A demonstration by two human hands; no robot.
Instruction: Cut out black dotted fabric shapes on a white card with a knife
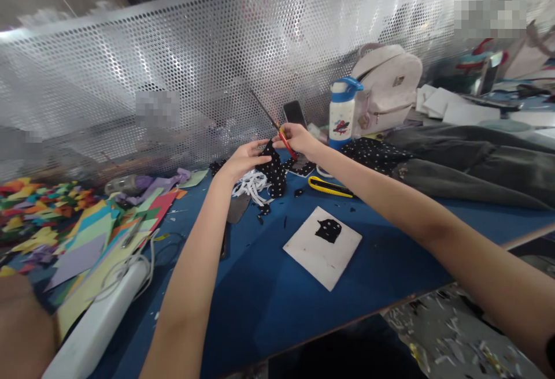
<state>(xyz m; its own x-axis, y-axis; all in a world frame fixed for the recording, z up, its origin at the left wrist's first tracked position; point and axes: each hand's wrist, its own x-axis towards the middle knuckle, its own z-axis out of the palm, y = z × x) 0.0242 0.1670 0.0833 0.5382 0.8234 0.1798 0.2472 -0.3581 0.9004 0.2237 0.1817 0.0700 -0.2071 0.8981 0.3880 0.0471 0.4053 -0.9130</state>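
My left hand [247,160] pinches a piece of black fabric with white dots [276,178], which hangs down above the table. In my right hand [296,138] is a pair of scissors [284,135] with red and yellow handles, its blades pointing up and away to the left. The right fingertips are close to the fabric's upper edge; whether they touch it I cannot tell. Nearer to me lies a white square card [321,263] with a small black dotted cutout [328,230] on it. White strips [254,185] lie beneath the left hand.
A yellow utility knife [330,187] lies right of the fabric. Behind stand a bottle [341,114], a phone [295,113] and a pale backpack [388,87] against a perforated metal screen [203,61]. Coloured papers [93,240] and a white power strip [102,315] are at left, dark cloth [472,165] at right.
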